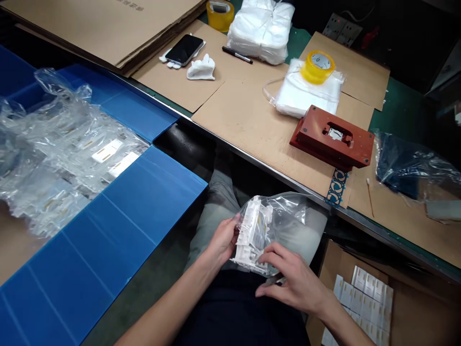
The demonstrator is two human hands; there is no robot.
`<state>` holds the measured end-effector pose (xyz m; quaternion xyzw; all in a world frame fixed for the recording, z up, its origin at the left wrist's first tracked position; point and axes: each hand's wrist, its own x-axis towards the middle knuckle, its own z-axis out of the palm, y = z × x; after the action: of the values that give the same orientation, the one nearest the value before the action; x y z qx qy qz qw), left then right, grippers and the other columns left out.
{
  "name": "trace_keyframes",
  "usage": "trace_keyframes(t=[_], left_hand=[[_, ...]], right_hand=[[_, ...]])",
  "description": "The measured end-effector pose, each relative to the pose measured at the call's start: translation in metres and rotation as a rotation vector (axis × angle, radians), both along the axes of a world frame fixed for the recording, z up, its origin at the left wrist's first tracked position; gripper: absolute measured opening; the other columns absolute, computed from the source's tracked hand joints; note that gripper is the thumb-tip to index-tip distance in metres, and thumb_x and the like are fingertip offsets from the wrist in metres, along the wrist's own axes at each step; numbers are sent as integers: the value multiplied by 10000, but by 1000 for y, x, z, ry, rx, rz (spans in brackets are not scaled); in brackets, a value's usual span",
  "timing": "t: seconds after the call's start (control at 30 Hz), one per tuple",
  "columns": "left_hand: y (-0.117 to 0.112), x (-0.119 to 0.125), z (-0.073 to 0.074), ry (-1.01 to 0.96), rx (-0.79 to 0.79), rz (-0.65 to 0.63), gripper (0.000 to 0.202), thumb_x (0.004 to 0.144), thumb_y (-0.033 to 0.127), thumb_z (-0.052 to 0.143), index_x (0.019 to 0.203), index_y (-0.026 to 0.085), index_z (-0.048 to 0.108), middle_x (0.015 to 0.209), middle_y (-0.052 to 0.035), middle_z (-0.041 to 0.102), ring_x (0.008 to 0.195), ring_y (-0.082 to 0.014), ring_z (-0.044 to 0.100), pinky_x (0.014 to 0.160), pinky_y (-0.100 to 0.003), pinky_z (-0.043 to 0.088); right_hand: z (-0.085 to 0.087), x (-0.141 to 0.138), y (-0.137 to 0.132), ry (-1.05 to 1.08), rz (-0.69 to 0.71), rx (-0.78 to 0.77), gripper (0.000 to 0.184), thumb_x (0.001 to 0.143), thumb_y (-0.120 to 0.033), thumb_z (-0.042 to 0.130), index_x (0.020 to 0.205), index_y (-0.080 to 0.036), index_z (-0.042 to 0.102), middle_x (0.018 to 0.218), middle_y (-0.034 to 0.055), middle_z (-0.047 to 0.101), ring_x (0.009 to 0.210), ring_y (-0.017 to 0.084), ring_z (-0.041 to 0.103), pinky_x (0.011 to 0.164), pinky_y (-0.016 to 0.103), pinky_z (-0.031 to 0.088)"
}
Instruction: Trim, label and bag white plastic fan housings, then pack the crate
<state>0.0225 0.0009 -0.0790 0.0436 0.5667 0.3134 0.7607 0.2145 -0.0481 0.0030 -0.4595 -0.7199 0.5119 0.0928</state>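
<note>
Held above the gray trousers (pixel 212 211): white plastic parts (pixel 249 230), tilted, in or against a clear bag (pixel 290 218) spreading out to the right. Gripped along the left side by the left hand (pixel 225 239), fingers curled closed on film and plastic. Met at the lower end by the right hand (pixel 290 274), thumb and forefinger parted; cannot tell whether pinched on the thin dark thing near the thumb.

Likeliest trouble: torn film, from jagged plastic edges dragging across it. Also possible: a scratch, from the dark thing pressing too close. Could drop toward the floor with a loosened left grip, having mostly slack film for support. Could snag the bag on the edge of the table (pixel 234 120), close beyond.

Lower right, near the right forearm: rows of pieces (pixel 365 298) in a cardboard box (pixel 331 254), easily knocked by a careless elbow. Left, in a blue box (pixel 151 192): wrapped pieces (pixel 104 151), apt to tangle in loose film. On the table, near the edge: a red block (pixel 319 127), liable to shift with a bump.
</note>
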Motion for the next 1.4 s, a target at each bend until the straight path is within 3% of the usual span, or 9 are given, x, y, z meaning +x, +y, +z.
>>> trace_keyframes(t=[0.1,0.2,0.43,0.73,0.9,0.97,1.1,1.27,1.4], left_hand=[[-2,-1,1,20,55,-35,355,815,482,711,828,128,707,734,-90,713,645,-180,644,600,-278,500],[-3,-9,6,97,171,-105,305,814,448,722,783,144,712,773,-66,696,710,-169,620,615,-250,457],[-1,-25,31,191,371,-281,410,871,446,665,594,187,510,632,19,514,614,-130,512,597,-239,423],[-4,0,68,413,739,-521,251,942,386,566,770,208,526,644,39,492,593,-112,444,554,-240,321],[-5,-20,79,26,830,-772,98,904,286,624,854,201,617,701,15,631,637,-129,564,621,-247,402],[-1,-38,72,-166,738,-645,172,868,341,680,931,181,673,724,-14,696,655,-169,647,634,-270,467],[12,-55,34,-231,262,3,304,883,447,670,941,148,687,718,-26,714,639,-157,668,617,-249,496],[14,-25,-3,-457,-28,-14,557,854,574,654,1081,66,672,883,-152,753,825,-280,724,782,-375,548],[6,-12,-10,-594,-79,49,736,795,672,640,1204,61,623,992,-176,753,1005,-352,706,943,-471,516]], right_hand=[[-2,-5,0,-30,-3,62,165,922,-360,631,911,-195,633,982,76,612,822,190,570,701,309,448],[-5,-4,2,76,-260,-39,237,971,-311,551,795,-182,643,863,54,590,763,165,550,672,288,428],[-22,10,13,263,-741,-178,185,909,-366,660,936,-208,753,994,48,636,927,196,578,787,288,447],[-35,-4,12,117,-730,-270,316,862,-436,693,712,-162,645,769,12,563,745,157,504,696,275,411],[-31,-7,10,101,-727,-137,294,899,-376,648,692,-171,616,765,7,526,751,153,483,684,270,383],[-25,-7,11,99,-633,-71,281,927,-352,621,710,-173,633,790,21,549,751,152,499,668,271,378],[-17,-14,12,87,-395,38,231,966,-279,571,777,-176,654,800,30,556,721,139,509,636,271,379],[-11,-22,11,94,-173,167,162,956,-150,556,1053,-183,681,922,60,597,790,142,573,697,261,464],[8,-3,3,94,-282,354,346,922,-44,564,1208,-222,645,979,66,639,857,146,633,734,251,512]])
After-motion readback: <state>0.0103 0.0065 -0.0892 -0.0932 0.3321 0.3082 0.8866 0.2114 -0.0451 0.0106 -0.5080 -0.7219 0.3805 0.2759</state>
